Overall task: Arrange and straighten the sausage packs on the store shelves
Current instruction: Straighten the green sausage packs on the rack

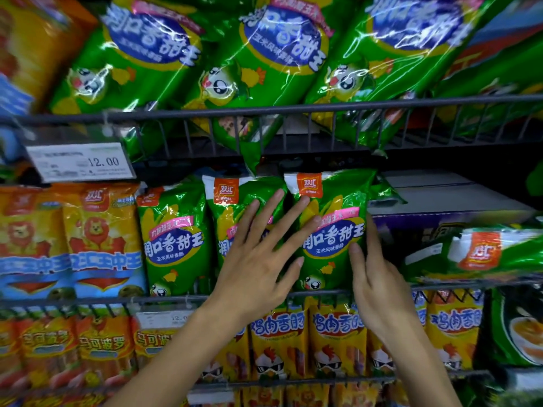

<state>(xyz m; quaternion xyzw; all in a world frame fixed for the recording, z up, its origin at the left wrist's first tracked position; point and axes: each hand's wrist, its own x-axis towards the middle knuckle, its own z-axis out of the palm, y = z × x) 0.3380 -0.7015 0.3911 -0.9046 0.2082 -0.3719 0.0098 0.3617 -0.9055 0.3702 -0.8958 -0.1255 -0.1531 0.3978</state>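
Three glossy green plastic sausage packs stand upright in a row on the middle wire shelf, behind its dark metal front rail [88, 301]. The left hand [252, 268] lies flat with fingers spread and straight, its palm over the middle green pack [226, 212] and its fingertips [304, 201] reaching onto the right-hand green pack [332, 230]; it presses rather than grasps. The right hand [379, 277] stands edge-on against that right-hand pack's outer side, fingers straight and together, thumb resting on the pack's front, so the pack sits between the two hands. The third green pack [173, 239] stands untouched just beside the middle one, further from the hands.

Along the same rail, beyond the third green pack, stand orange and blue foil packs with a lion picture [102, 239]. On the other side of the held pack sits a grey and purple cardboard carton [446, 201], with another green pack lying on its side [482, 251] in front of it.

Above the rail, the upper wire basket [323, 108] holds large green packs leaning at a tilt [258, 54]; a white price label reading 12.00 [82, 161] hangs from it. Below the rail, yellow packs with a rooster picture [338, 342] stand in a row.
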